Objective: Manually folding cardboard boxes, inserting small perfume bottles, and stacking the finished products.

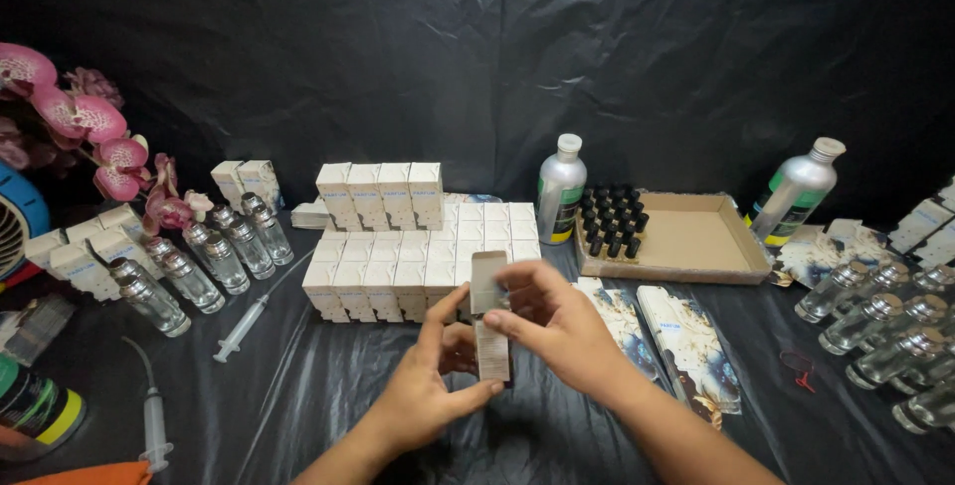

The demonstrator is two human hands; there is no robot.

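Cardboard tray (696, 246), right of centre: black caps (614, 221) fill its left end. Left hand (433, 386) and right hand (557, 326) both clamp small open-flapped box (490, 321), centre frame.

Dim, frontal light; sharp centre

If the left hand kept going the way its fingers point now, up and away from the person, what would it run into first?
Likely the small box that the left hand already holds with the right hand. Past it, the stacked white boxes appear next, though depth is hard to judge.
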